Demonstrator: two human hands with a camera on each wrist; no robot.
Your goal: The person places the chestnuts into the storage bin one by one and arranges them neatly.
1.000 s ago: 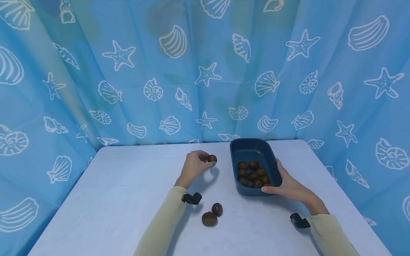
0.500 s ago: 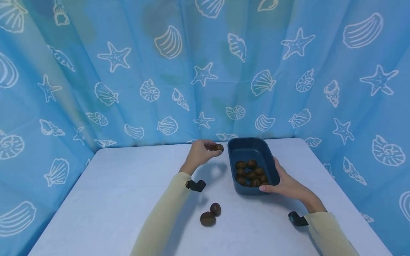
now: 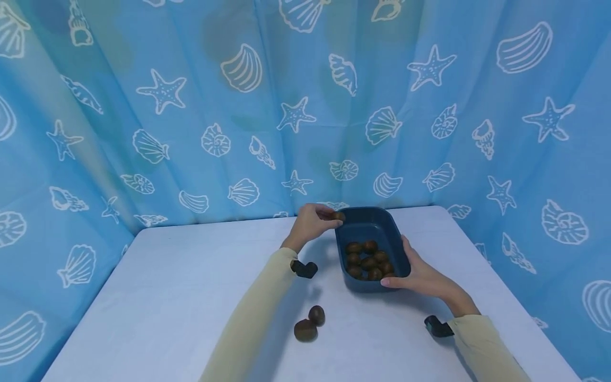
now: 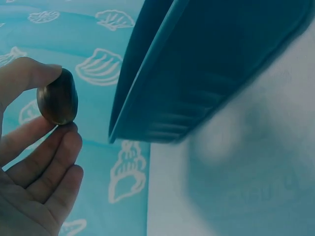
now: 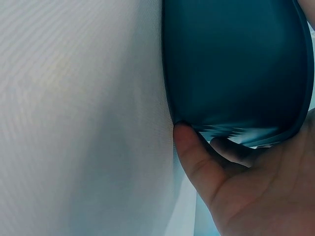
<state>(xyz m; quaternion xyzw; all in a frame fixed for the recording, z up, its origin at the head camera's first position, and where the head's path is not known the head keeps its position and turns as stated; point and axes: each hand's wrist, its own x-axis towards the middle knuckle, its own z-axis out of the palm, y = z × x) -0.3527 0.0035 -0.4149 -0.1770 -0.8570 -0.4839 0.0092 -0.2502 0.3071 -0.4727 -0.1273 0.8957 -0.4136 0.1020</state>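
Note:
Thumb and fingertips of my left hand (image 3: 309, 225) pinch a brown oval kiwi (image 3: 338, 216) at the far left rim of a dark blue plastic bin (image 3: 368, 286). In the left wrist view the kiwi (image 4: 58, 98) is held apart from the bin's wall (image 4: 197, 73). Several more kiwis (image 3: 368, 263) lie together in the near half of the bin. My right hand (image 3: 427, 276) grips the bin's near right corner, its thumb against the near wall and its fingers along the right side. The right wrist view hides the bin's contents.
Two more kiwis, a larger one (image 3: 305, 330) and a smaller one (image 3: 316, 315), lie close together on the white-covered table (image 3: 200, 276), nearer the front. A blue curtain (image 3: 296, 106) with a white seashell print hangs behind the table and at both sides.
My left hand has carried the kiwi away from me and to the right, up to the bin's far left rim. My right hand keeps its grip on the bin. The view has shifted slightly.

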